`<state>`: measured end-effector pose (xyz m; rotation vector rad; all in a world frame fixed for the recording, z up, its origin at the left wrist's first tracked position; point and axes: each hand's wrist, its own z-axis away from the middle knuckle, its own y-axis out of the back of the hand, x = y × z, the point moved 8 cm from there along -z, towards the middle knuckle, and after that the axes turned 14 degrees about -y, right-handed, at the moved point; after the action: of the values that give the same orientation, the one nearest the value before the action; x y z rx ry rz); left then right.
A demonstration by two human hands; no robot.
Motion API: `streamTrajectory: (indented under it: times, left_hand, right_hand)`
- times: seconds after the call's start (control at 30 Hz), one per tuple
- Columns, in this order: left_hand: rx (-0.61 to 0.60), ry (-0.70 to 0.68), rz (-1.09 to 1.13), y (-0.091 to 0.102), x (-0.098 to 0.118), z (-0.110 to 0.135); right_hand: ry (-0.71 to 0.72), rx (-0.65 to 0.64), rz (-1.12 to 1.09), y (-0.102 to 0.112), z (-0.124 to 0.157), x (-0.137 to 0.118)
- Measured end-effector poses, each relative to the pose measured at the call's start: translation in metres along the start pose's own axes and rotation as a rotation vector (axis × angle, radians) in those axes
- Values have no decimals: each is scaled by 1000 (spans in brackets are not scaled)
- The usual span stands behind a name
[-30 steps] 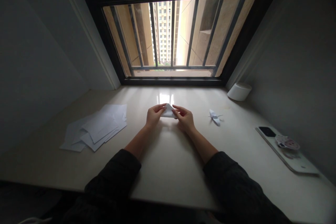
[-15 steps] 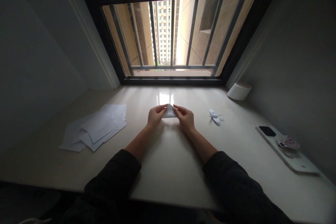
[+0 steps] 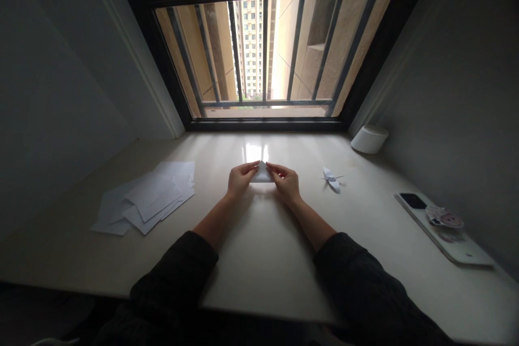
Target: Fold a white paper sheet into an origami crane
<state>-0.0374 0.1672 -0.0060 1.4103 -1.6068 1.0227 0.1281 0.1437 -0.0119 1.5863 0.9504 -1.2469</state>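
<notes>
Between my two hands is a small piece of folded white paper, its peak pointing toward the window. My left hand pinches its left side with thumb and fingers. On the opposite side, my right hand grips the right edge the same way, fingertips near the peak. The paper is held up just over the pale, glossy sill. To the right of my right hand lies a folded paper crane with its wings spread.
Loose white paper sheets lie in an overlapping pile on the left. At the far right rests a phone with a round cartoon grip on its back. A white cylindrical object stands near the barred window.
Both hands keep their hold on the folded paper. The right fingers have shifted very slightly, and the view has tilted a little.
</notes>
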Motion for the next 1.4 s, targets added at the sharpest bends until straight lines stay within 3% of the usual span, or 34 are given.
streamTrajectory:
  times: [0.43, 0.73, 1.07, 1.4]
  left_hand:
    - [-48, -35, -83, 1, 2, 1]
    - [-30, -46, -113, 2, 2, 0]
    - [29, -84, -313, 10, 17, 4]
    - [-15, 12, -311, 13, 7, -1]
  right_hand:
    - [-7, -37, -5, -2, -1, 3]
    - [18, -45, 20, -2, 2, -2]
    - [32, -68, 62, -3, 1, -2]
    - [47, -114, 89, -6, 0, -2]
